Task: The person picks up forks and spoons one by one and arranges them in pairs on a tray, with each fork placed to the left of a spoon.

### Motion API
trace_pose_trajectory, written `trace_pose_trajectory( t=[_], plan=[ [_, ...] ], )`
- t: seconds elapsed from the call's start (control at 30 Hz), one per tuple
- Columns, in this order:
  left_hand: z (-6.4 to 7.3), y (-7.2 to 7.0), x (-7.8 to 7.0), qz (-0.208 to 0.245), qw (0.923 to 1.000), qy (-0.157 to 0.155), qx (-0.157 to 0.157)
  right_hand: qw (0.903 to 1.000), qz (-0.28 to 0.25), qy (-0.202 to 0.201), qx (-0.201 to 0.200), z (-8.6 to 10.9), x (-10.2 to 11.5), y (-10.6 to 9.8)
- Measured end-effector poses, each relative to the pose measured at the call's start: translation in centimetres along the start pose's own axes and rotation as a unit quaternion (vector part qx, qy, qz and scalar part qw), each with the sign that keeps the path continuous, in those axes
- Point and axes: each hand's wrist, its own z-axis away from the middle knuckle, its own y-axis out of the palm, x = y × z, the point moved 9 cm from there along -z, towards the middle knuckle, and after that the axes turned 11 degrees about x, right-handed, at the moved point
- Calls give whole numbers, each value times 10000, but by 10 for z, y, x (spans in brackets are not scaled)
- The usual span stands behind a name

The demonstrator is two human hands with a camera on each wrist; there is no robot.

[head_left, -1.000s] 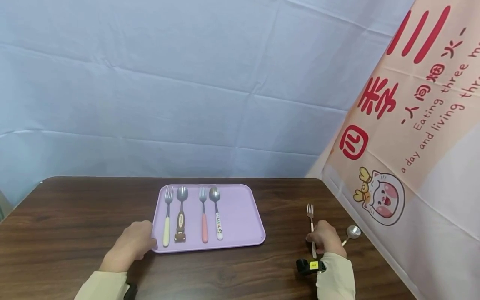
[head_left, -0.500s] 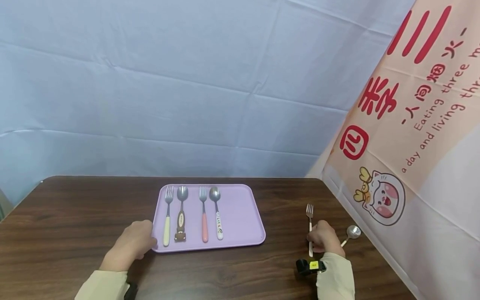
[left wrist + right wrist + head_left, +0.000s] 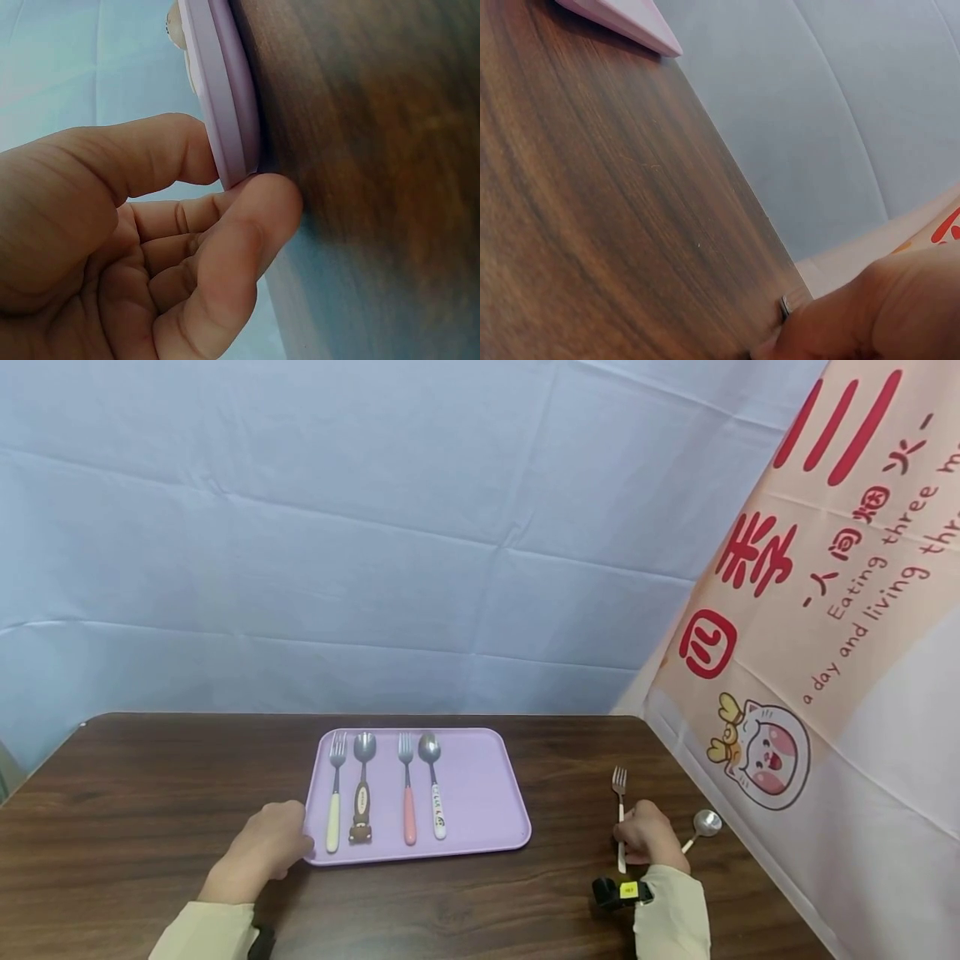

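A lilac tray (image 3: 480,814) lies on the table, holding two forks and two spoons side by side. At its near left corner, my left hand (image 3: 268,842) pinches the rim; the left wrist view shows the thumb (image 3: 169,154) on the upper side and a bent finger at the outer edge. Over on the right, my right hand (image 3: 649,837) grips a fork (image 3: 619,782) with a pale handle, its tines pointing away from me. Just right of that hand lies a spoon (image 3: 706,825), its handle partly covered. The right wrist view shows only a sliver of the fork.
Behind the dark wooden table (image 3: 172,777) hangs a pale blue cloth (image 3: 300,543). A printed banner (image 3: 817,610) slants along the table's right edge, close to the spoon. Bare wood separates the tray from my right hand.
The fork's handle has shifted slightly left, with my right hand's fingers on it. My left hand and the tray have stayed put.
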Motion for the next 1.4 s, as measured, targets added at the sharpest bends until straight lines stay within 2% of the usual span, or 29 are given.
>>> trace_pose_trajectory(
  t=[0.23, 0.53, 0.93, 1.4],
  plan=[
    [1, -2, 3, 24, 9999, -102, 15, 10000, -24, -40, -21, -2, 3, 1],
    [-2, 2, -1, 31, 10000, 27, -65, 10000, 91, 16, -22, 4, -1, -2],
    [0, 2, 0, 65, 10000, -29, 29, 9998, 106, -167, -33, 11, 21, -16],
    [0, 0, 0, 42, 10000, -39, 1, 9997, 97, -210, -89, 7, 28, -13]
  ],
)
